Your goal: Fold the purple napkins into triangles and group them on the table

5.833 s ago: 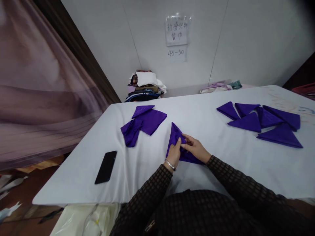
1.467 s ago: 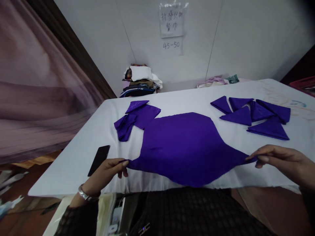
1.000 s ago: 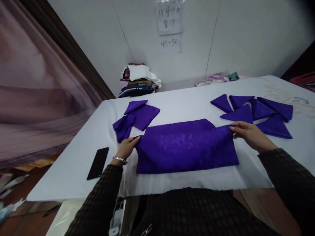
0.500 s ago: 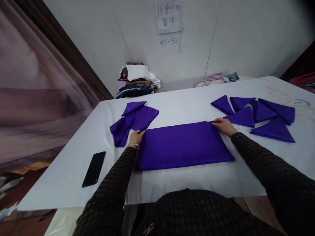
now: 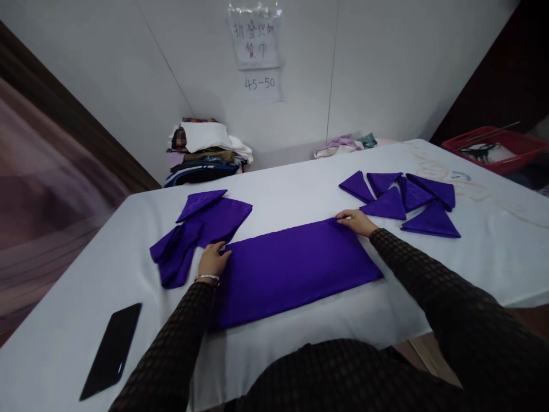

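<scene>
A purple cloth napkin (image 5: pixel 291 269), folded into a flat rectangle, lies in front of me on the white-covered table (image 5: pixel 283 197). My right hand (image 5: pixel 357 222) pinches its far right corner between thumb and fingertips. At the far left corner, my left hand (image 5: pixel 214 260) is closed on the edge; the thumb rests on the cloth and some fingers are hidden. Just beyond that hand lie several loosely laid purple napkins (image 5: pixel 223 217), one of them crumpled. Past my right hand is a group of purple napkins folded into triangles (image 5: pixel 388 203), partly overlapping.
A black phone (image 5: pixel 112 349) lies at the table's left. Along the wall are a stack of folded clothes (image 5: pixel 206 151) and a low heap of pale cloth (image 5: pixel 341 146). A red basket (image 5: pixel 493 150) stands at the far right. Handwritten paper signs (image 5: pixel 257 51) hang on the wall.
My view has swung to the right, bringing the red basket further into sight. Both hands stay at the far corners of the rectangular napkin, which keeps its folded shape.
</scene>
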Action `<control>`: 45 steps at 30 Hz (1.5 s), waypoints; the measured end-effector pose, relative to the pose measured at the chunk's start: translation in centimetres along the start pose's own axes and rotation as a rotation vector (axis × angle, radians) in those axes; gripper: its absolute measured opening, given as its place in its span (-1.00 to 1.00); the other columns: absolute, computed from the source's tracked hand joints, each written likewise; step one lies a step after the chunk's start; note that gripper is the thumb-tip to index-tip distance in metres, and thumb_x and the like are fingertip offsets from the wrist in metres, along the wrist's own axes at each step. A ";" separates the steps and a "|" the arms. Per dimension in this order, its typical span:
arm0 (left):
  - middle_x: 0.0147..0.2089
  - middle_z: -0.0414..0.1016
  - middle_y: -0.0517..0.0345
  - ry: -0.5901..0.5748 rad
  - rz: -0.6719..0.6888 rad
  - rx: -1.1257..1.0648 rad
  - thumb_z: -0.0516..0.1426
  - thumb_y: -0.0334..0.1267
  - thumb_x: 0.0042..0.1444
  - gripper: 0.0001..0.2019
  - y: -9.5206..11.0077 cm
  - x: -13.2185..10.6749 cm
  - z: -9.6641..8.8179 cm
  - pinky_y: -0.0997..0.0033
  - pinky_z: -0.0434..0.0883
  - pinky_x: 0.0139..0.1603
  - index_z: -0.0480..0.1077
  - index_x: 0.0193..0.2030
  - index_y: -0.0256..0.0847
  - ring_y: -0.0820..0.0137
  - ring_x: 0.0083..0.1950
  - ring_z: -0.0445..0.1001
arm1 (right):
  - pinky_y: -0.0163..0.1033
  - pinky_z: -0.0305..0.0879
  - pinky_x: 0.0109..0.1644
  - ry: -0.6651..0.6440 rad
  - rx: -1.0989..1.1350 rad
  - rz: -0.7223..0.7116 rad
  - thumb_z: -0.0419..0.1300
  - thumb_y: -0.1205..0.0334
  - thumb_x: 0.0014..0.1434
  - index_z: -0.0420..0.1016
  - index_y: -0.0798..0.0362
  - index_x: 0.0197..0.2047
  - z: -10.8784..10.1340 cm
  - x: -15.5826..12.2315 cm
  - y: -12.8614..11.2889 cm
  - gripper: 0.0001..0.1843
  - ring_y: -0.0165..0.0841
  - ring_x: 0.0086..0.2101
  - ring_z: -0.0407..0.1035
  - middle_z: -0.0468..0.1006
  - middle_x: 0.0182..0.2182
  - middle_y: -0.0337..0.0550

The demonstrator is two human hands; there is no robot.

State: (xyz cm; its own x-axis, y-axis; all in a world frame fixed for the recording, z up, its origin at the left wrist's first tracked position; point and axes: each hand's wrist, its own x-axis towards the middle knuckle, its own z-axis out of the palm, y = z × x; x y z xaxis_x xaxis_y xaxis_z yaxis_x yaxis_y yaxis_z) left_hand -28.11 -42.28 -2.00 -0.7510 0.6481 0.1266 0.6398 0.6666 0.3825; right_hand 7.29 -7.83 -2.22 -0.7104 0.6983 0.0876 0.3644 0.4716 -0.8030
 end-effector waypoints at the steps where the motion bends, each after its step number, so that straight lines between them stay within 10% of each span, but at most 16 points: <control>1: -0.13 0.50 -0.04 -0.026 -0.009 0.003 0.14 -0.16 -0.08 -0.64 0.1 0.3 0.0 0.32 0.34 0.01 0.48 -0.13 -0.25 0.24 -0.09 0.45 | -0.18 0.33 -0.15 -0.029 0.022 -0.015 0.21 0.11 -0.05 0.51 0.03 -0.37 0.1 0.0 -0.3 -0.81 -0.30 -0.28 0.43 0.59 -0.26 -0.13; 8: -0.34 0.50 0.06 -0.109 -0.036 -0.097 0.16 -0.22 -0.18 -0.91 1.1 1.2 -0.8 0.34 0.37 -0.14 0.41 -0.52 -0.17 0.26 -0.23 0.45 | -0.11 0.25 0.02 -0.177 0.014 -0.040 0.24 0.19 -0.09 0.47 0.02 -0.50 0.1 0.5 -1.2 -0.90 -0.24 -0.15 0.40 0.57 -0.16 -0.15; 18: -0.50 0.46 0.24 -0.020 -0.318 -0.618 0.23 -0.19 -0.30 -0.78 0.6 -0.2 -2.0 0.43 0.35 -0.31 0.34 -0.47 -0.19 0.39 -0.40 0.42 | -0.21 0.28 -0.20 -0.193 0.092 -0.007 0.28 0.12 -0.18 0.50 0.04 -0.49 -0.2 1.2 -1.5 -0.82 -0.34 -0.40 0.35 0.51 -0.50 -0.24; 32: -0.41 0.55 0.16 -0.019 -0.309 -0.417 0.21 -0.18 -0.19 -0.86 1.7 0.3 -2.2 0.36 0.37 -0.21 0.49 -0.46 -0.16 0.28 -0.26 0.47 | -0.31 0.22 -0.44 0.043 0.184 0.154 0.24 0.15 -0.13 0.45 0.07 -0.26 0.2 2.0 0.1 -0.69 -0.45 -0.56 0.23 0.39 -0.58 -0.33; 40: -0.43 0.54 0.17 -0.236 -0.327 -0.579 0.28 -0.19 -0.32 -0.72 0.3 1.0 -1.6 0.42 0.37 -0.27 0.52 -0.37 -0.19 0.38 -0.36 0.46 | -0.33 0.23 -0.45 0.067 0.124 0.190 0.24 0.24 -0.09 0.49 0.10 -0.18 0.3 2.4 0.9 -0.67 -0.44 -0.54 0.27 0.44 -0.55 -0.27; 45: -0.46 0.53 0.13 -0.128 -0.282 -0.439 0.23 -0.23 -0.22 -0.85 1.1 0.9 -1.3 0.38 0.35 -0.27 0.52 -0.45 -0.20 0.33 -0.34 0.46 | -0.31 0.25 -0.44 0.074 0.091 0.198 0.25 0.25 -0.11 0.53 0.11 -0.26 0.2 2.5 1.0 -0.73 -0.42 -0.54 0.28 0.46 -0.57 -0.25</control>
State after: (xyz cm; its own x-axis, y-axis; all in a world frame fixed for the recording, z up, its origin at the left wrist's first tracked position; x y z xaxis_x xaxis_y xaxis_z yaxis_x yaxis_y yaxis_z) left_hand -28.26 -41.45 -0.22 -0.8404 0.5240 -0.1383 0.2672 0.6226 0.7355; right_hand 5.73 -5.71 -2.96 -0.5827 0.8119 -0.0368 0.4347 0.2731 -0.8581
